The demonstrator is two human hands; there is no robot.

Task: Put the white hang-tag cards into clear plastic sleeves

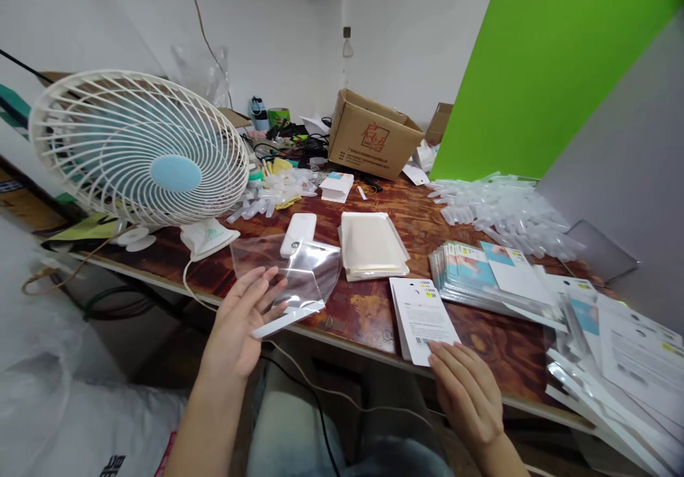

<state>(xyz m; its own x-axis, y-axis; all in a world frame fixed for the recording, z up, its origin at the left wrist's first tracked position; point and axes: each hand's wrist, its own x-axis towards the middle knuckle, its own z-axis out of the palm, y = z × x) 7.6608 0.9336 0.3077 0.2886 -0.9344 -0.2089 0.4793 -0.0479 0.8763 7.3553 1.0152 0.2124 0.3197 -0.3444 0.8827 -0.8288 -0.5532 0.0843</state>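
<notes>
My left hand (246,316) has a clear plastic bag (315,267) with a white strip along its near edge. Its fingers are curved around that near edge, and the bag is tilted above the table's front edge. My right hand (467,391) grips the near right corner of a white printed card (422,313), which lies on at least one more card. The right thumb is hidden beneath. Behind these, a stack of flat clear bags (371,238) rests on the table, with a white phone-like object (299,233) to its left, partly seen through the held bag.
A white fan (176,172) stands at left. Filled card packs (464,267) overlap on the right, with more cards and bags (635,349) at the edge. Translucent plastic pieces (502,206) are heaped behind them. A cardboard box (371,135) and folded cards (336,186) sit farther back.
</notes>
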